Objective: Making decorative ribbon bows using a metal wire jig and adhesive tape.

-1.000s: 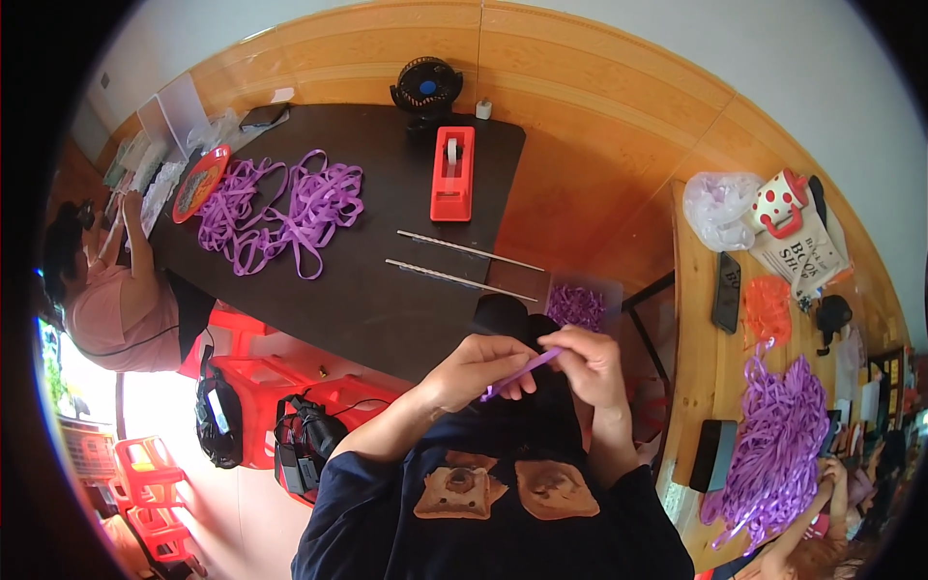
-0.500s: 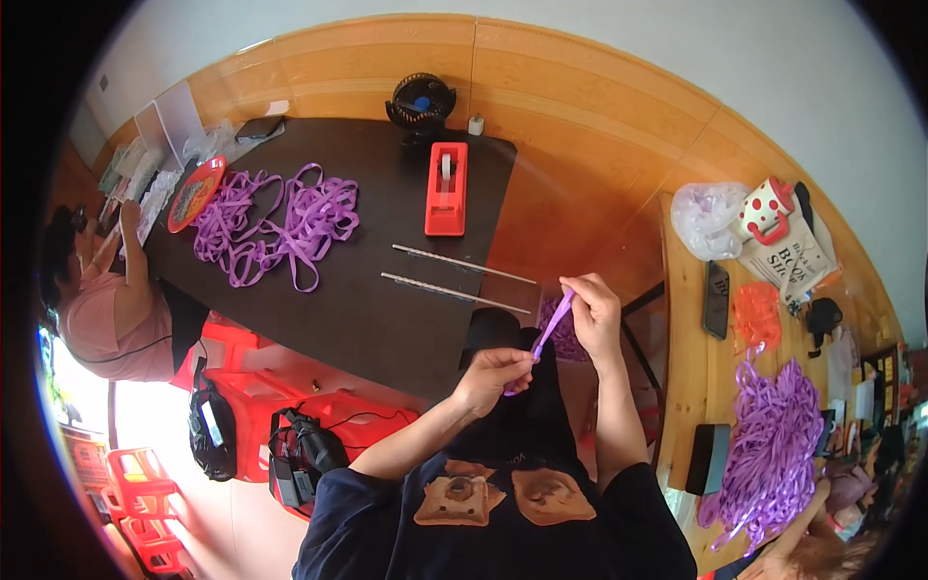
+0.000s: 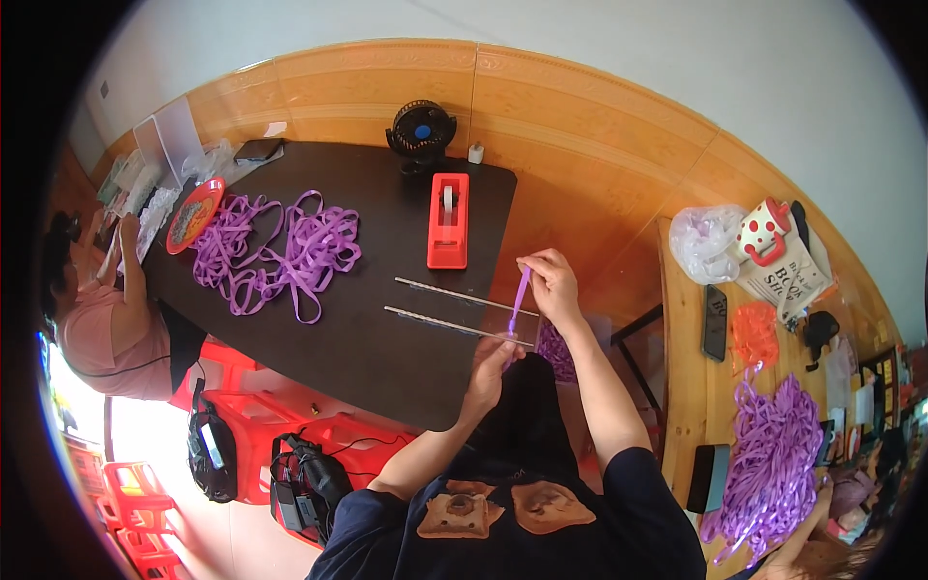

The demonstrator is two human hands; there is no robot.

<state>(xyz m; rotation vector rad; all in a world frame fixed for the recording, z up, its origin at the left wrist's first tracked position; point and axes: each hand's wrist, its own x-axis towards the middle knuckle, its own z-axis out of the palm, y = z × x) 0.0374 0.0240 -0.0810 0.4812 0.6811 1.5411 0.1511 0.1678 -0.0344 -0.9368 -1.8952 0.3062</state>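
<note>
While both hands are raised over the near right corner of the dark rectangular desk (image 3: 319, 329), a short length of flat purple plastic ribbon (image 3: 519, 307) is stretched between them. The right hand (image 3: 553, 282) pinches the upper end, fingers closed together on the ribbon, and the left hand (image 3: 491, 365) grips the lower end, fingers likewise clamped on it. Held this way, the strip stands nearly upright and taut (slack would let it curl), which keeps its flat face straight and open to view.

The ribbon is narrow, smooth and pale violet, and slightly glossy. Its lower end disappears into the left hand; whether more of it hangs below cannot be told.

Two thin silver metal rods (image 3: 454, 309) lie side by side on the desk just beyond the hands, roughly parallel and within easy reach. A red desktop tape dispenser (image 3: 449, 220) stands behind them, and a small black round fan (image 3: 421, 133) sits at the far edge by the wall. A loose heap of the same purple ribbon (image 3: 275, 249) lies on the left half of the desk, well apart from the hands, beside a red round plate (image 3: 193, 215). Another person (image 3: 101, 309) sits at the left end. More purple ribbon bundles (image 3: 773, 464) rest on the wooden side bench (image 3: 686, 387) at the right.
</note>
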